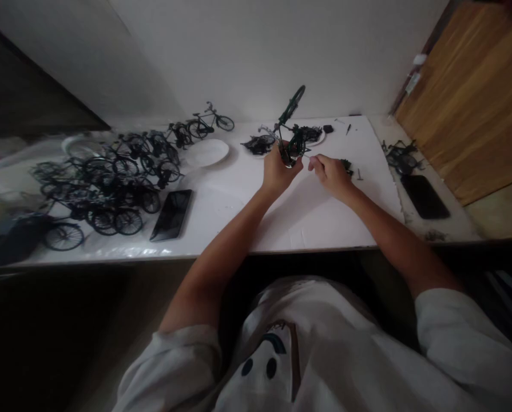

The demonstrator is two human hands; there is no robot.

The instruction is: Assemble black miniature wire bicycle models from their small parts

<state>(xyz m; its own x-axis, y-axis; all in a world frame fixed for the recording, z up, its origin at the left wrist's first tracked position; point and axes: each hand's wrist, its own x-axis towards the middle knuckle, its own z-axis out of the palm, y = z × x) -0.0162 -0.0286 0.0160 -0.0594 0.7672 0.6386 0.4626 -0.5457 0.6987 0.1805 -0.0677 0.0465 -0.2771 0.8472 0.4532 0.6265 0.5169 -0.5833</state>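
My left hand (279,171) is closed around a dark green miniature bicycle (286,117), tipped up so that one wheel points up and away from me. Its lower part is partly hidden by my fingers. Just to the right, my right hand (330,173) pinches a thin, light-coloured tool (306,157) whose shaft reaches to the bicycle near my left fingertips. Most of that tool is covered by my fingers, so its exact kind does not show. Behind the hands, small dark bicycle parts (259,144) lie in a pile on the white table (221,200).
Many finished-looking miniature bicycles (127,166) crowd the left side. Close to them are a white round lid (207,153) and a phone (172,214). On the right lie small green parts (346,166), a small metal piece (360,174), a black flat device (425,196) and dark parts (404,155).
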